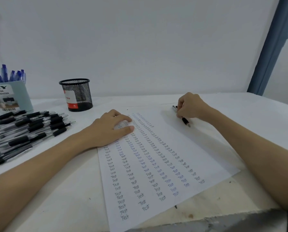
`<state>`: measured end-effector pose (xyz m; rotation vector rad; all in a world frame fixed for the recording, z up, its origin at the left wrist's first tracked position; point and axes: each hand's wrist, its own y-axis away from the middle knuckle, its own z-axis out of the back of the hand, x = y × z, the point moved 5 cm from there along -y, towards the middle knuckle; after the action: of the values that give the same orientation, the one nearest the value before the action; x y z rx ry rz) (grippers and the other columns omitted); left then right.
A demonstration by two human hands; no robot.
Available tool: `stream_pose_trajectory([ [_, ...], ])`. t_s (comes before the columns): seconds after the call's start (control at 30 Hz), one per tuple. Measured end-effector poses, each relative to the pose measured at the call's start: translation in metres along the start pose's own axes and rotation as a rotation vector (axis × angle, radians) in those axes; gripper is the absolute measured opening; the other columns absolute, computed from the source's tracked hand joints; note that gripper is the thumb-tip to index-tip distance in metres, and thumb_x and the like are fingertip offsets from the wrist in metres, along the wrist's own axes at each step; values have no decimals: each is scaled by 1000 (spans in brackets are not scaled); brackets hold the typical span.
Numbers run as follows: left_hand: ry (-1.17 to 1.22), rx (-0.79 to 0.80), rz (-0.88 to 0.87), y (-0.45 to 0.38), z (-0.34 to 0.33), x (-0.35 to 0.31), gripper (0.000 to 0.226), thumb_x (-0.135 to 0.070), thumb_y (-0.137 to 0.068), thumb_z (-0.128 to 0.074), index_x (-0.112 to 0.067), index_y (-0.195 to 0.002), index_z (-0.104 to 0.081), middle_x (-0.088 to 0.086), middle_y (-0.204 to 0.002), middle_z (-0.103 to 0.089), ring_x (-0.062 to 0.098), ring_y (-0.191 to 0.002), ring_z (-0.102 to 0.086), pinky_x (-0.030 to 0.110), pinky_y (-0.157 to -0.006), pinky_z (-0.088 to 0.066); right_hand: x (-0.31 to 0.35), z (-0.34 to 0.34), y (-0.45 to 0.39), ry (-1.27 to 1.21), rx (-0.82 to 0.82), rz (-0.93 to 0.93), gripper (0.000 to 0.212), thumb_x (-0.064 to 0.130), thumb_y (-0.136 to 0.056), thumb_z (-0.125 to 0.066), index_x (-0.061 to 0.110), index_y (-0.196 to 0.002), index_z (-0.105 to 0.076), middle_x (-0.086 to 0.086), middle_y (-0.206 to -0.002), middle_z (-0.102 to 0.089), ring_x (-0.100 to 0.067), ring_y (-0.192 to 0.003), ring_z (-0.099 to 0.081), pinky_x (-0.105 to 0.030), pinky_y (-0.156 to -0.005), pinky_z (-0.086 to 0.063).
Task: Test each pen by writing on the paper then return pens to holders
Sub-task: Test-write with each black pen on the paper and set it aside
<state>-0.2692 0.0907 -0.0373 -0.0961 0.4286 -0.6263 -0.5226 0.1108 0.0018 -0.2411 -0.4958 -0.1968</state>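
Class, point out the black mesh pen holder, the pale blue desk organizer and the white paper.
black mesh pen holder (79, 91), head view, mesh wall.
pale blue desk organizer (25, 96), head view, bare side.
white paper (206, 148), head view, blank area.

L hand (109, 129) lay flat on paper (181, 148); R hand (190, 106) gripped black pen (185, 121) at sheet's far edge; more pens (27, 129) piled left.

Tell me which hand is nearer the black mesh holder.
Left. The left hand rests on the paper just front-right of the black mesh holder; the right hand grips a pen far right.
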Motion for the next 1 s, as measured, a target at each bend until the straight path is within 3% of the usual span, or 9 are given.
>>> stream_pose_trajectory([
  [0.17,-6,4,0,-1,-1,0,71,-84,-63,-30,-48,-121,-49,-13,-120,-40,9,-118,-40,34,-104,-34,-5,5,-4,64,-41,29,22,-3,-76,-60,12,-61,-55,-8,-80,-59,-22,-76,-53,-20,-49,-35],
  [0.33,7,40,-10,6,6,-6,61,-75,-79,-39,-40,-128,-47,-12,-125,-42,9,-119,-42,32,-104,-34,11,8,1,40,-94,132,13,3,-80,-60,8,-68,-60,-6,-74,-61,-22,-72,-56,-24,-59,-43],
  [0.47,23,-30,-27,26,31,-13,34,-45,-92,-49,-32,-123,-53,-10,-120,-49,7,-113,-48,15,-87,-37,58,9,18,18,-73,302,13,14,-84,-62,8,-73,-62,-4,-70,-60,-20,-66,-54,-25,-61,-42],
  [0.53,19,-47,-15,52,41,-10,29,-41,-92,-51,-32,-119,-55,-13,-118,-52,1,-109,-48,7,-77,-35,91,3,33,12,-20,410,15,18,-85,-63,10,-72,-63,-6,-74,-64,-18,-68,-55,-25,-59,-42],
  [0.67,12,-70,-13,119,52,7,27,-51,-91,-48,-39,-113,-57,-22,-114,-54,-6,-107,-48,17,-87,-39,164,-20,62,7,91,606,13,17,-87,-61,10,-77,-66,-4,-80,-66,-9,-63,-52,-16,-55,-39],
  [0.8,-14,-76,36,175,61,27,50,-61,-84,-37,-34,-121,-57,-21,-121,-54,-8,-114,-46,13,-98,-35,224,-63,90,13,167,759,20,8,-87,-54,8,-95,-73,-4,-98,-69,-14,-83,-55,-19,-68,-41],
  [0.9,21,-126,113,203,68,43,42,-51,-87,-42,-34,-122,-57,-22,-127,-53,-9,-117,-45,11,-101,-33,244,-102,100,82,230,808,32,3,-87,-51,13,-111,-70,-2,-113,-66,-15,-102,-56,-16,-84,-40],
  [1.0,64,-152,161,219,71,51,32,-41,-94,-49,-35,-125,-56,-23,-130,-50,-9,-120,-43,2,-98,-28,254,-130,103,142,234,823,42,0,-83,-49,15,-120,-64,-9,-120,-62,-27,-115,-53,-37,-95,-46],
])
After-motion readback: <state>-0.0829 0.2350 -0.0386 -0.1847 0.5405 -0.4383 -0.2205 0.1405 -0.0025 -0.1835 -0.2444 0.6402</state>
